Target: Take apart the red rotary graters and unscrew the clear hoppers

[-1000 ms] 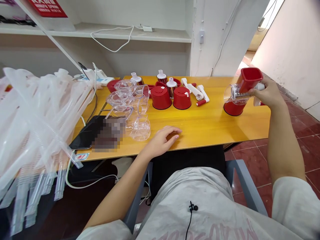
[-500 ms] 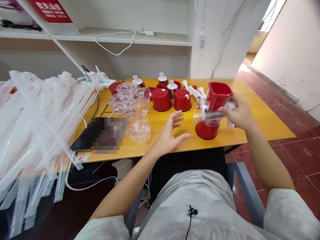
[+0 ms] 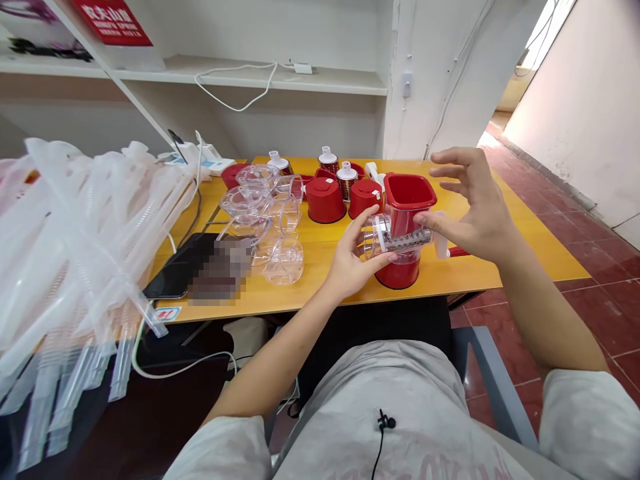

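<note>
A red rotary grater with a square hopper, clear drum housing and round red base stands near the front edge of the yellow table. My left hand is wrapped round the clear drum end on its left side. My right hand is on the right side, thumb touching the white crank end, its other fingers spread apart above.
Two red cups and drum inserts with white caps stand behind. Clear plastic parts are heaped at the left centre, beside a dark phone. A pile of clear plastic pieces fills the left. White shelf behind.
My right hand carried the grater from the far right of the table to the front middle and set it down. My left hand rose from the tabletop and took hold of the drum end.
</note>
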The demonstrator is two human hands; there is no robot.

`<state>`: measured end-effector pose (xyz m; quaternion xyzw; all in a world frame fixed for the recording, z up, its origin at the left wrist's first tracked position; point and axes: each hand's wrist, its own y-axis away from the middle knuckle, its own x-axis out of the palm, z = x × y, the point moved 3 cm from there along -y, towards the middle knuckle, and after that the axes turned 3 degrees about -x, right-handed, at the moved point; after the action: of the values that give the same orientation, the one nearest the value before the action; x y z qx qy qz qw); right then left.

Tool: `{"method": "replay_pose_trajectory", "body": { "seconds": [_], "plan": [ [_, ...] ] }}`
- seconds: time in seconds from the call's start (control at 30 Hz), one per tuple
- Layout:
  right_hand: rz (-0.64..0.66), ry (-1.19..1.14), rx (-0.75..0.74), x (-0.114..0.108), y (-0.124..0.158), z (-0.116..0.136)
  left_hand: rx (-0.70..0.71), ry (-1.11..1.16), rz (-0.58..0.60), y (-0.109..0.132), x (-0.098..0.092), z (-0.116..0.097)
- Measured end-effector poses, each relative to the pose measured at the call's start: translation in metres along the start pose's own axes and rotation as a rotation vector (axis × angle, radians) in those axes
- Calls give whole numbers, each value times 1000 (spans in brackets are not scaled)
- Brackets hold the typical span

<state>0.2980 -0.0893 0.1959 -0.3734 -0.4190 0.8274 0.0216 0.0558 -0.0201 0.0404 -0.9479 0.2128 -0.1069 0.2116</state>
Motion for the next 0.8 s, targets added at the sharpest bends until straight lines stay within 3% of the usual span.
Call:
{"method": "replay_pose_trajectory", "body": {
  "seconds": [0.13,0.27,0.33,0.43,0.5,0.57,0.7,0.8],
  "plan": [
    [103,18,-97,5,-7,10,11,-4,-17,2,0,3],
    [95,-42,-101,2,-23,17,6,-8,-12,2,0,4],
    [42,-117,-106,-7,-38,17,4,2,-3,3,0,5],
    [-197,-225,-180,-32,-65,5,18,2,-10,3,0,6],
    [-363,-197,-221,-49,-79,-22,33,-2,-11,3,1,8],
    [-436,-69,-81,-56,-86,-68,50,-5,-8,3,1,9],
    [-276,143,433,-34,-61,-181,72,-33,7,3,0,10],
    [-180,197,625,-7,-19,-239,79,-34,13,3,-2,9]
  ]
}}
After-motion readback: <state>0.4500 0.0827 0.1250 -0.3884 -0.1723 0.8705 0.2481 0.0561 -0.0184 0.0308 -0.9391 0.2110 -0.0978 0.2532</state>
